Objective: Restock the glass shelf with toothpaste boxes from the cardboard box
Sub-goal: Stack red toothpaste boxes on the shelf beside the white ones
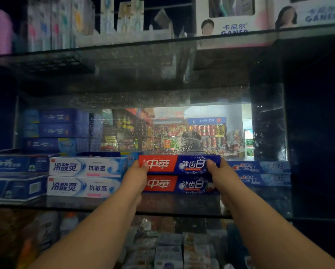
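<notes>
You are holding the top toothpaste box [179, 164], red and blue, by its two ends, near the middle of the glass shelf [182, 207] and close to its front edge. Your left hand [136, 177] is gripping the red end, with the thumb lying across the front face and the fingers going out of sight behind the box. Your right hand [220, 175] is gripping the blue end the same way, thumb on the front and fingers hidden behind. The box is lying level, long side towards you, and sitting squarely on a second toothpaste box [179, 184] of the same print, which is resting on the glass.

Just beside your left hand, towards the shelf's left edge, two white-and-blue boxes [87, 166] are lying one on the other, and beyond them dark blue boxes [17, 164] are sitting at the left edge. Just beside your right hand, towards the right edge, two Crest boxes [260, 167] are stacked. In the back left corner a pile of blue boxes [56, 129] is standing against the mirror [197, 131], which is reflecting shop goods. Above, an upper shelf [124, 47] is carrying white cartons. Below the glass, small packets [168, 249] are showing dimly.
</notes>
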Demonstrator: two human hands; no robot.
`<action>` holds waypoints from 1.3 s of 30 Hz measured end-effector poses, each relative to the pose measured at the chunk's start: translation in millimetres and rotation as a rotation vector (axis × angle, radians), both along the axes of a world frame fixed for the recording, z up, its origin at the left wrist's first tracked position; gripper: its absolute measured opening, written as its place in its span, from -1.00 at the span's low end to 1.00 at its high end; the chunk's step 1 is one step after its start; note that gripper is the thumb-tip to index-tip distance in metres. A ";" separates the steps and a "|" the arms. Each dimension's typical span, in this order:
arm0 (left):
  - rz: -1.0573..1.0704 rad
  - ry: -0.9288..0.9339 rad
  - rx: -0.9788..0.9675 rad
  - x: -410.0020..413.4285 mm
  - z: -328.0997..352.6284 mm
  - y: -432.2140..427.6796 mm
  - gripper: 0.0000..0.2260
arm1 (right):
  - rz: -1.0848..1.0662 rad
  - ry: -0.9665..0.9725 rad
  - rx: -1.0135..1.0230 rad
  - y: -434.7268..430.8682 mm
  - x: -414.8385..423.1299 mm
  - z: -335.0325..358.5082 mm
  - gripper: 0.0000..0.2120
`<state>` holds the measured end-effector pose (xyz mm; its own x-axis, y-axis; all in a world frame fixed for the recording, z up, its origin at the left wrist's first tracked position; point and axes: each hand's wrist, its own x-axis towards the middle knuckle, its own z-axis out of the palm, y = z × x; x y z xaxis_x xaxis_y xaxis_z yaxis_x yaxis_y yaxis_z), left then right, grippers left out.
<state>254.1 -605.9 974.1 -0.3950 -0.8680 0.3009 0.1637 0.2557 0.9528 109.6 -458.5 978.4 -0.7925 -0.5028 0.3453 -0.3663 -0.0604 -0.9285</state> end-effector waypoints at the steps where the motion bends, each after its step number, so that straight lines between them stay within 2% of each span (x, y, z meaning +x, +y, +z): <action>1: -0.004 -0.006 0.004 -0.8 -0.3 -1.6 -0.78 | -0.006 -0.003 0.010 -0.1 0.2 -0.1 -0.60; 5: -0.016 -0.022 0.038 -2.7 -4.2 -2.8 -0.74 | -0.025 -0.002 0.072 -1.6 0.2 -3.9 -0.52; 11: -0.060 0.057 0.099 -0.7 -7.8 -2.4 -0.80 | -0.018 -0.032 -0.011 -1.9 -0.3 -6.7 -0.55; 16: -0.087 0.071 0.067 1.9 -8.5 0.6 -0.78 | 0.019 -0.071 -0.045 0.7 1.0 -9.4 -0.45; 21: -0.104 0.120 -0.014 1.8 -7.6 -1.9 -0.72 | 0.034 -0.013 -0.119 3.0 2.1 -8.3 -0.39; 24: -0.088 0.067 0.024 -0.1 -8.3 -1.7 -0.72 | -0.009 -0.006 -0.049 -1.8 1.1 -10.5 -0.44; 28: -0.079 0.034 0.064 -1.0 -9.7 -2.0 -0.72 | -0.027 0.014 0.055 -3.6 -0.5 -11.5 -0.41; 31: -0.039 0.016 -0.007 -0.2 -9.4 0.5 -0.73 | -0.072 0.018 -0.009 -4.7 1.4 -11.3 -0.38; 36: 0.033 0.118 -0.222 2.6 -4.5 4.2 -0.70 | -0.177 0.259 -0.205 4.1 5.9 -8.1 -0.41; 39: 0.053 0.129 -0.313 0.6 7.5 3.1 -0.76 | -0.161 0.224 -0.286 3.5 -1.2 1.9 -0.43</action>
